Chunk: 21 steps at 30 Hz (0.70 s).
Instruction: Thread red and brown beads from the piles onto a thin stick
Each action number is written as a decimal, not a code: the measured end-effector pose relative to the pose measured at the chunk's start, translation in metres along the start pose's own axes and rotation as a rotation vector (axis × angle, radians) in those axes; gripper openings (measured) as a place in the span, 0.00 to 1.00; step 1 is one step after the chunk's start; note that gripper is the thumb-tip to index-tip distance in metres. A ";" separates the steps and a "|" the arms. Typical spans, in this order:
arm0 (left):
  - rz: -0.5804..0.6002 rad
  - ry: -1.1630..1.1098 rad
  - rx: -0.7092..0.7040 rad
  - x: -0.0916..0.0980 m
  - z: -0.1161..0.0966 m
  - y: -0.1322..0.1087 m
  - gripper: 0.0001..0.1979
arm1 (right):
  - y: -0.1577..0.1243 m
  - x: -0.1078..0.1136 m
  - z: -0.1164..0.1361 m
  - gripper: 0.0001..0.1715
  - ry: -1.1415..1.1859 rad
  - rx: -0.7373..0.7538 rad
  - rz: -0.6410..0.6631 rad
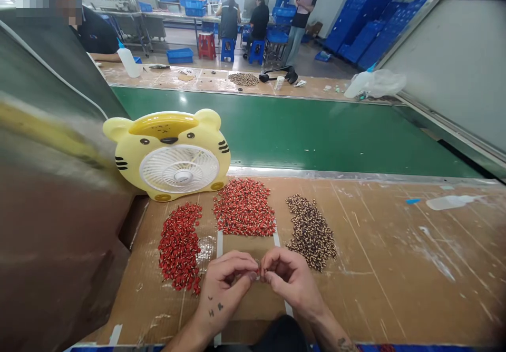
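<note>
Close together over the cardboard table top, my two hands meet at the fingertips. My left hand (229,283) is closed in a pinch on a small red piece (258,271), mostly covered by the fingers. My right hand (291,281) is pinched right beside it; what sits between its fingertips is too small to name. A pile of small red pieces (179,249) lies left of my left hand. Just beyond both hands is a second pile of red pieces with pale tips (245,208). To the right spreads a pile of black-and-beige pieces (312,233).
A yellow animal-faced fan (179,170) stands behind the left pile. Past the table edge runs a green belt (296,130). A white squeeze bottle (448,202) lies at right, near a blue cap (413,201). A metal housing (59,209) borders the left side. Several people are beyond the belt.
</note>
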<state>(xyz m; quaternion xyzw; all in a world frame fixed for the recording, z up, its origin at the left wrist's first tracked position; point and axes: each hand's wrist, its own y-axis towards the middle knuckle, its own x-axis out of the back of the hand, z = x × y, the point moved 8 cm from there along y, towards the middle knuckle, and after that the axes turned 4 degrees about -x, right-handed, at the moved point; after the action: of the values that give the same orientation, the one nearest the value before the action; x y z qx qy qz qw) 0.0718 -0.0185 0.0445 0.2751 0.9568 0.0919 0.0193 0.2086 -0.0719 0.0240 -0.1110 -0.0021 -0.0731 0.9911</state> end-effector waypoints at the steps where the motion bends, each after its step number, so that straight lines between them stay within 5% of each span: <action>1: -0.006 0.012 -0.023 0.002 -0.002 0.000 0.08 | 0.001 -0.001 -0.001 0.01 0.012 -0.007 0.006; 12: -0.082 0.077 -0.181 0.013 -0.019 -0.004 0.11 | 0.001 -0.004 -0.004 0.08 0.102 0.036 -0.026; 21: -0.098 0.113 -0.246 0.015 -0.018 -0.009 0.13 | -0.008 -0.009 0.026 0.04 -0.255 0.319 -0.108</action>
<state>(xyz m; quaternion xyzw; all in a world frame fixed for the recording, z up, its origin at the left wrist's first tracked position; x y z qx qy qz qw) 0.0528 -0.0204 0.0604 0.2180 0.9501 0.2230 0.0035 0.1985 -0.0721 0.0511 0.0394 -0.1449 -0.1101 0.9825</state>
